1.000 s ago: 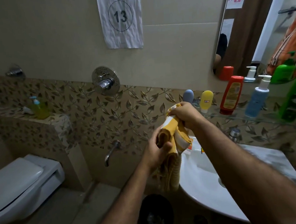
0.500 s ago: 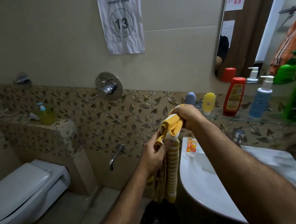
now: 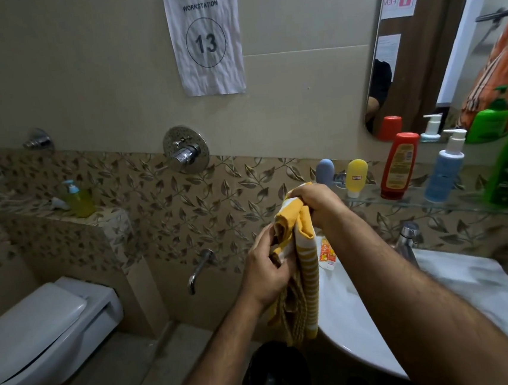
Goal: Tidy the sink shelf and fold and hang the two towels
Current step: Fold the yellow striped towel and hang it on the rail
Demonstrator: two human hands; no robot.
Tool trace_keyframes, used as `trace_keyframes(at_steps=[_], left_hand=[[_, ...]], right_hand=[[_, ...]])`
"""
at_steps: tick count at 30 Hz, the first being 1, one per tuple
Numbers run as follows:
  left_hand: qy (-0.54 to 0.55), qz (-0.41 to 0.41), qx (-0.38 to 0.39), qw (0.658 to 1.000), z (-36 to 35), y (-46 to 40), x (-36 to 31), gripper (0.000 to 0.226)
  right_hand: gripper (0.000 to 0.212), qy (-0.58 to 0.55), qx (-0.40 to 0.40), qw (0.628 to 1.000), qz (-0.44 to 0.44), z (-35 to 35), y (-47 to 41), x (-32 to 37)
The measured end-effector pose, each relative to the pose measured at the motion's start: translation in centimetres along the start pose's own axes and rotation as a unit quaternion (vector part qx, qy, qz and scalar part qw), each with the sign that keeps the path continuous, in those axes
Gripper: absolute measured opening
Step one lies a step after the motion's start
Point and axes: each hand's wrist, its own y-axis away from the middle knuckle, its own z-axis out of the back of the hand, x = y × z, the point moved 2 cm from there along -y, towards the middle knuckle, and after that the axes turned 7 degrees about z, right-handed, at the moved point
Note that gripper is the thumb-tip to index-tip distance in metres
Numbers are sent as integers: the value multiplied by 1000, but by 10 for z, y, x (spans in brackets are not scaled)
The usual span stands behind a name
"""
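The left hand (image 3: 266,271) is closed around the middle of the yellow-and-white striped cotton towel (image 3: 298,281), lower and nearer the person, just left of the white ceramic sink (image 3: 352,322). The towel's long axis runs nearly straight up and down, its loose end dangling over the black waste bin (image 3: 276,373). The right hand (image 3: 312,202) is fisted tight on the bunched top edge, higher and nearer the wall, just in front of the clear glass shelf (image 3: 452,204) of bottles; I'd guess the fold starts from there.

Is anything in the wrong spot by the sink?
Yes: a small orange tube sits on the sink rim, not up on the glass shelf with the other bottles.
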Motion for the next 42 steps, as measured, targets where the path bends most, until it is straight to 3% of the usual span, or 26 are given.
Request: trace_keyframes(at_steps=[4,7,10,12,13,17,20,22,27,30,32,35,39,40,42], left_hand=[[-1,9,-92,996,0,-3,-10,25],[31,35,-129,991,-1,-11,-12,19],[80,73,-181,977,6,-21,-16,14],[111,92,-218,965,14,-27,-17,15],[129,103,-228,960,18,-29,-16,12],[183,152,-231,943,26,-31,-5,12],[210,180,-222,935,33,-32,0,29],[203,181,-211,939,39,-33,2,32],[116,179,-237,948,76,-30,1,11],[53,163,-277,945,103,-27,2,24],[13,169,-292,941,116,-26,4,42],[-17,186,-276,943,132,-27,7,48],[26,220,-256,941,144,-33,0,59],[57,231,-243,940,146,-35,0,55],[135,252,-213,934,144,-34,-5,25]], right_hand=[[8,-40,4,999,-17,-2,-1,-5],[9,-120,12,993,-12,-7,5,-6],[41,-248,85,965,12,-14,20,-9],[69,-237,116,963,61,-14,34,-15],[70,-197,120,968,95,-14,43,-19],[59,-83,171,965,181,-16,76,-35],[39,5,186,952,242,-18,85,-43],[25,54,126,952,274,-19,82,-45],[27,123,-1,966,226,-2,57,-37],[19,178,-31,959,220,18,38,-26],[15,161,-31,964,208,29,30,-16],[9,118,-25,971,206,46,23,3],[8,80,-2,976,201,64,13,21],[13,60,2,979,197,67,10,23],[15,10,14,981,195,71,8,27]])
